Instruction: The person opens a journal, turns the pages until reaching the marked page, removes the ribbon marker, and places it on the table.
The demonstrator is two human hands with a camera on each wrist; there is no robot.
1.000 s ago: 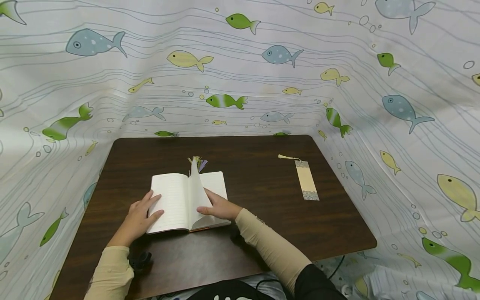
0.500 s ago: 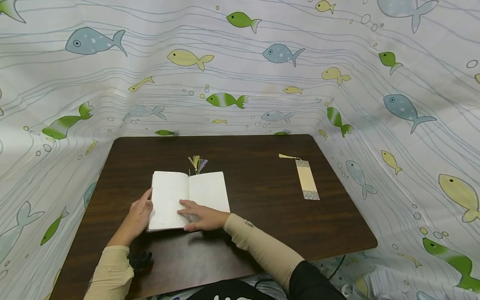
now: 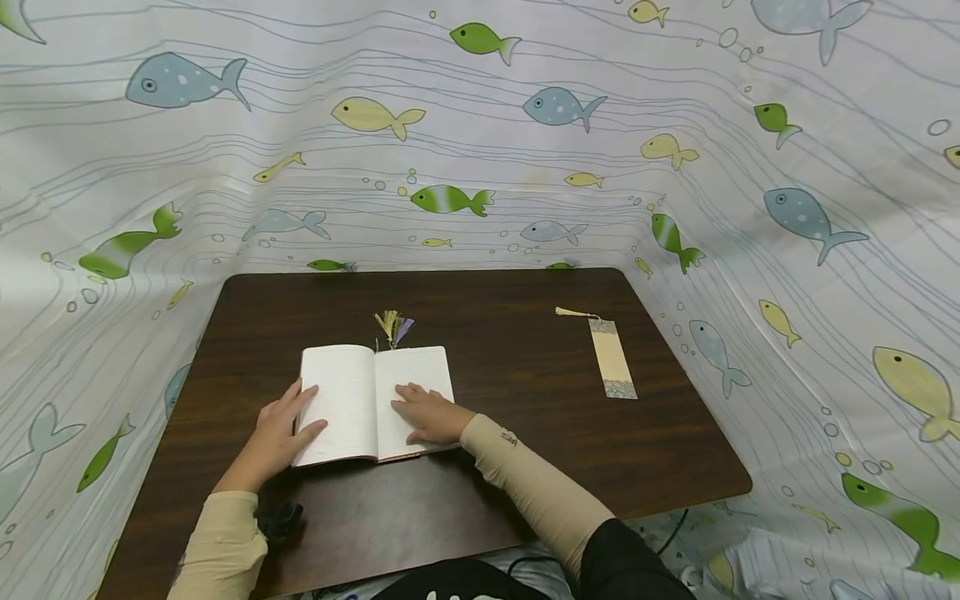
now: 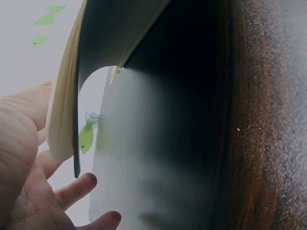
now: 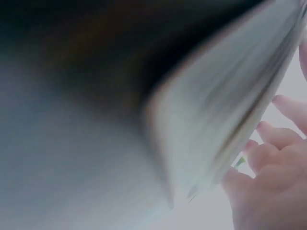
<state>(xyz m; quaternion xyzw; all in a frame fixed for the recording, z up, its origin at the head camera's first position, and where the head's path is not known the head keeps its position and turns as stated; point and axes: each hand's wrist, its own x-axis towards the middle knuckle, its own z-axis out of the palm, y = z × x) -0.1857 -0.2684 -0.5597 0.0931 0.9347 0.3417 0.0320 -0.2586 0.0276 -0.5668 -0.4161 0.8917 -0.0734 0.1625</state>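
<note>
- Notebook [image 3: 339, 404] lies opened on brown table [image 3: 510, 333]
- Left hand [image 3: 272, 442] grips its left edge
- Right hand [image 3: 433, 417] spread on right page [image 3: 411, 367]
- Bookmark [image 3: 613, 358] well apart, rightward

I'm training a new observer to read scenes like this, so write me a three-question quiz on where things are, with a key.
1. Multiple choice: which page of the open book is the right hand on? A) left B) right
2. True or false: the bookmark lies on the table, apart from the open book.
3. Fill in: seen from the person, tassels stick out past the open book's ____ edge.

Key: 1. B; 2. True; 3. far
</note>
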